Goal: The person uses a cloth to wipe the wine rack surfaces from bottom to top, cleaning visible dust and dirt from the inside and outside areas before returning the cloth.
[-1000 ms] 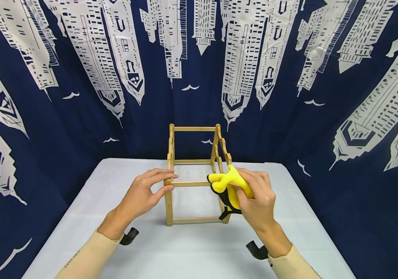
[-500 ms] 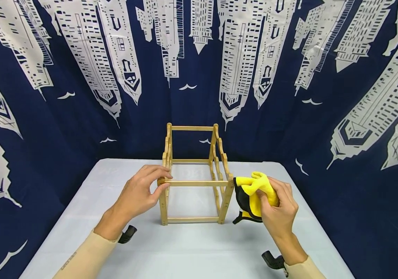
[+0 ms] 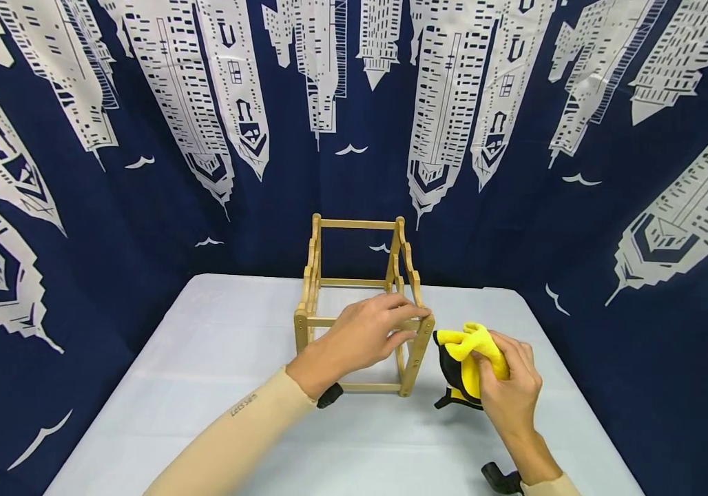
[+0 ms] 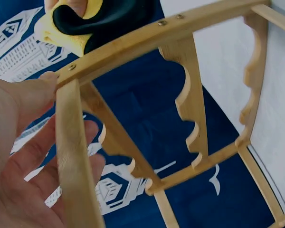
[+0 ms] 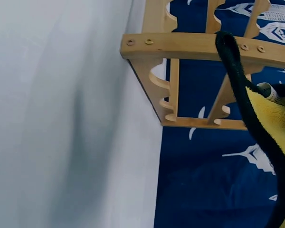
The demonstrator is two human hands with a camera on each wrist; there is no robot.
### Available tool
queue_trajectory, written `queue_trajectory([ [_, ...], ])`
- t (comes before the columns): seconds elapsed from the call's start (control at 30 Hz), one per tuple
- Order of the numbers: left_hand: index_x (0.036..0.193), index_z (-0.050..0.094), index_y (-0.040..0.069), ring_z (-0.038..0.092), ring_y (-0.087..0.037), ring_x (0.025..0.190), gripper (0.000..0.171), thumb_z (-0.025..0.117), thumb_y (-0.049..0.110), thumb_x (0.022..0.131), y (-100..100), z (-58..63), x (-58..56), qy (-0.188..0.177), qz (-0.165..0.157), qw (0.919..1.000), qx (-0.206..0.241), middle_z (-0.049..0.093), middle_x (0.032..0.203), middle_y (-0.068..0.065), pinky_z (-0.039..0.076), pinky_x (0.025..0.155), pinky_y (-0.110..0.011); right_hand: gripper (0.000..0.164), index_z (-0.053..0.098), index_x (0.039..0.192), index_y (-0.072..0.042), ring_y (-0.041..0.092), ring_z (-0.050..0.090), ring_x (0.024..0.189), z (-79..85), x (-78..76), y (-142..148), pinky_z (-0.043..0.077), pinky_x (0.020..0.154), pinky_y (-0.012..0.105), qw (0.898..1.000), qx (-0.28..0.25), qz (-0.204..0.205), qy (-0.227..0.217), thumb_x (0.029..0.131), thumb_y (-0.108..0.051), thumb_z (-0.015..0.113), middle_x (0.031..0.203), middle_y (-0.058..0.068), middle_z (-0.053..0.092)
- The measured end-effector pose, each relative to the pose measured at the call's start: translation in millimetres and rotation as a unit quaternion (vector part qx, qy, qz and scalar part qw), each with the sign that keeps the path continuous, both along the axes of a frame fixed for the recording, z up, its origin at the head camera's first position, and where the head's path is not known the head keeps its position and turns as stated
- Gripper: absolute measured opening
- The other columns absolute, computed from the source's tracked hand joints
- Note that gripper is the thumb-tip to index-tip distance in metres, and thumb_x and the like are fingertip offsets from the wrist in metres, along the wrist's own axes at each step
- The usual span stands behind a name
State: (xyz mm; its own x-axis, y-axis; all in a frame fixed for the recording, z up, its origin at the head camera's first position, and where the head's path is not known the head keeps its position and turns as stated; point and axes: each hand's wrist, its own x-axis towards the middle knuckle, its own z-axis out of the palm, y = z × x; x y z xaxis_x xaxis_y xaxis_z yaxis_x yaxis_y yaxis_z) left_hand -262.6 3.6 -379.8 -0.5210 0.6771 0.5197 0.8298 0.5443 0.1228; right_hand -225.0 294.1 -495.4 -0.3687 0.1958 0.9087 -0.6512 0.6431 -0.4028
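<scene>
A light wooden rack (image 3: 357, 388) with scalloped rails stands upright on the table. My left hand (image 3: 369, 333) reaches across its front and holds the upper right front corner. In the left wrist view, the left thumb touches the corner and the fingers (image 4: 31, 156) pass behind the wooden bar (image 4: 73, 142). To the right of the rack, my right hand (image 3: 509, 382) grips a bunched yellow cloth (image 3: 468, 348) with a black back and edging, apart from the rack in the head view. The cloth's edge and a small tag (image 5: 267, 90) show in the right wrist view; the right hand is hidden there.
A white cover lies over the table (image 3: 224, 386). Behind and beside it hangs a dark blue curtain (image 3: 267, 227) printed with white buildings and birds. Black wrist mounts (image 3: 501, 477) stick out below the wrists.
My left hand has left the rack's left front corner and now holds the right one. The right hand has drawn the cloth rightward, off the rack's right side.
</scene>
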Motion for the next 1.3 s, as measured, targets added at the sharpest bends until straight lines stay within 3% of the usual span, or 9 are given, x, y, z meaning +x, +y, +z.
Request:
queue_trajectory([
  [0.17,0.15,0.08,0.022,0.071,-0.01,0.091,0.035,0.076,0.022,0.115,17.8,2.2,-4.3,-0.028,0.003,0.9996,-0.004,0.082,0.124,0.004,0.059,0.076,-0.012,0.052,0.082,0.123,0.013,-0.004,0.061,0.121,-7.8,2.2,0.2,0.05,0.111,0.007,1.0,0.004,0.006,-0.016,0.074,0.027,0.09,0.117,0.033,0.081],
  [0.37,0.141,0.085,0.017,0.072,-0.012,0.089,0.032,0.08,0.01,0.111,13.5,3.4,-2.8,-0.019,-0.021,0.9991,0.031,0.081,0.115,0.001,0.061,0.079,-0.013,0.05,0.082,0.124,0.012,-0.002,0.062,0.123,-6.4,4.3,-6.6,0.051,0.113,0.009,1.0,0.004,0.019,-0.014,0.077,0.026,0.088,0.118,0.033,0.081],
  [0.8,0.135,0.087,0.008,0.075,-0.012,0.092,0.037,0.078,-0.011,0.104,-27.9,0.1,-7.8,-0.038,-0.107,0.9894,0.09,0.078,0.11,-0.003,0.061,0.085,-0.008,0.043,0.082,0.12,0.013,0.009,0.066,0.117,-3.7,-0.7,-24.6,0.053,0.111,0.009,0.998,0.023,0.066,0.009,0.079,0.02,0.087,0.113,0.033,0.081],
  [0.97,0.133,0.088,0.007,0.072,-0.011,0.086,0.042,0.075,-0.019,0.102,-46.4,-2.5,-10.3,-0.059,-0.12,0.9847,0.112,0.08,0.104,-0.004,0.059,0.077,-0.009,0.044,0.083,0.119,0.011,0.015,0.068,0.114,-2.8,-1.2,-33.9,0.054,0.111,0.009,0.994,0.043,0.098,0.004,0.077,0.022,0.086,0.114,0.03,0.082],
  [1.17,0.128,0.09,0.009,0.066,-0.008,0.082,0.044,0.077,-0.021,0.098,-66.7,-7.3,-13.1,-0.073,-0.134,0.9796,0.13,0.081,0.1,-0.002,0.055,0.069,-0.013,0.052,0.085,0.123,0.001,0.014,0.069,0.115,-3.0,0.4,-48.8,0.054,0.105,0.009,0.985,0.056,0.156,-0.042,0.078,0.026,0.082,0.12,0.022,0.085],
  [1.3,0.128,0.09,0.01,0.068,-0.007,0.084,0.045,0.078,-0.02,0.099,-77.9,-8.1,-13.4,-0.098,-0.142,0.976,0.133,0.082,0.1,0.0,0.058,0.072,-0.014,0.058,0.085,0.131,-0.005,0.012,0.071,0.121,-1.8,-0.5,-61.8,0.056,0.105,0.012,0.972,0.051,0.212,-0.082,0.085,0.03,0.079,0.128,0.019,0.085],
])
